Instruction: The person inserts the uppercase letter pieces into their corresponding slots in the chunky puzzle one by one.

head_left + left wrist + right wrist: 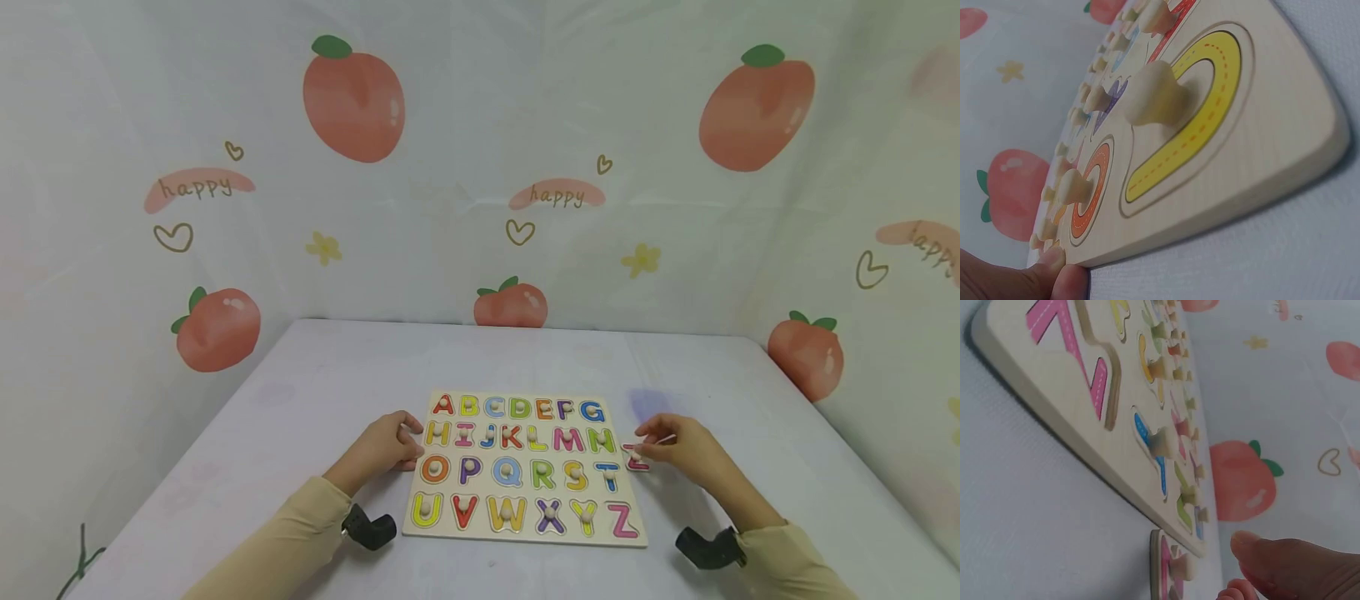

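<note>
A wooden alphabet puzzle board [480, 535] lies flat, its colourful letter pieces topped with round knobs. My left hand [384, 443] is at its left edge; in the left wrist view the thumb [1050, 259] and a fingertip touch the rim by the orange O [1077, 219]. Just off the board's right edge lies the pink Z piece [639, 466], its knob [1183, 566] facing up. Above and beside it is my right hand [678, 446], thumb and fingers apart from the knob in the right wrist view. The Z recess [622, 520] at the lower right shows only its printed pink letter.
A white cloth covers the table [360, 358]. Behind it hangs a white curtain [450, 108] printed with red fruit, hearts and "happy" banners. Each wrist wears a black camera mount [369, 527]. A green string [81, 562] shows at the lower left.
</note>
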A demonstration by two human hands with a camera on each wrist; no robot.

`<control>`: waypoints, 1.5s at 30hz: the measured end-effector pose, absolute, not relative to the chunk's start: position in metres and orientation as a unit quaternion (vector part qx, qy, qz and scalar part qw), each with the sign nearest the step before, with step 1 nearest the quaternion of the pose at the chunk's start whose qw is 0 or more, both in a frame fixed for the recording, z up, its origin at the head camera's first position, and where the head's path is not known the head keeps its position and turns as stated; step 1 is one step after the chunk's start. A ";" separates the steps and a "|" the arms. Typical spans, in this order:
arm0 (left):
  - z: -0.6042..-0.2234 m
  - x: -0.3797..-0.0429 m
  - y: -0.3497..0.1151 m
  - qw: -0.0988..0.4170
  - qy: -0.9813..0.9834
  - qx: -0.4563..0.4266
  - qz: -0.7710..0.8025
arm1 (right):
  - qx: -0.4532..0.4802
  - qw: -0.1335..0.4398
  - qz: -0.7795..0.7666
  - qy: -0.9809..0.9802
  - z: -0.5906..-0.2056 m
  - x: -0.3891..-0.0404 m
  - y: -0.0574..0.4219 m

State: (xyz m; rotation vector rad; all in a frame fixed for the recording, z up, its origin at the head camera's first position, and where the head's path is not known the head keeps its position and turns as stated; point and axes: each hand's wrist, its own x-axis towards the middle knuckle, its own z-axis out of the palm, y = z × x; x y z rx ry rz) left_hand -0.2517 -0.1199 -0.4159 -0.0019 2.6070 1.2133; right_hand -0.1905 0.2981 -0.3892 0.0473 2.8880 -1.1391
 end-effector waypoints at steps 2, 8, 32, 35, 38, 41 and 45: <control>-0.416 -0.252 -0.120 0.132 0.900 0.000 0.416 | 0.011 0.022 -0.368 0.930 -0.394 -0.193 0.302; -0.417 -0.252 -0.120 0.132 0.900 0.001 0.416 | 0.019 0.040 -0.363 0.931 -0.408 -0.198 0.305; -0.418 -0.253 -0.119 0.134 0.897 0.001 0.420 | -0.020 0.056 -0.393 0.918 -0.389 -0.169 0.283; -0.419 -0.253 -0.119 0.133 0.897 0.001 0.422 | -0.048 0.077 -0.411 0.907 -0.391 -0.160 0.278; -0.418 -0.254 -0.119 0.133 0.896 0.000 0.423 | -0.073 0.094 -0.424 0.898 -0.395 -0.152 0.275; -0.418 -0.254 -0.119 0.133 0.897 0.000 0.422 | -0.080 0.106 -0.424 0.896 -0.400 -0.145 0.273; -0.417 -0.252 -0.119 0.134 0.897 -0.001 0.422 | -0.087 0.123 -0.420 0.895 -0.405 -0.140 0.270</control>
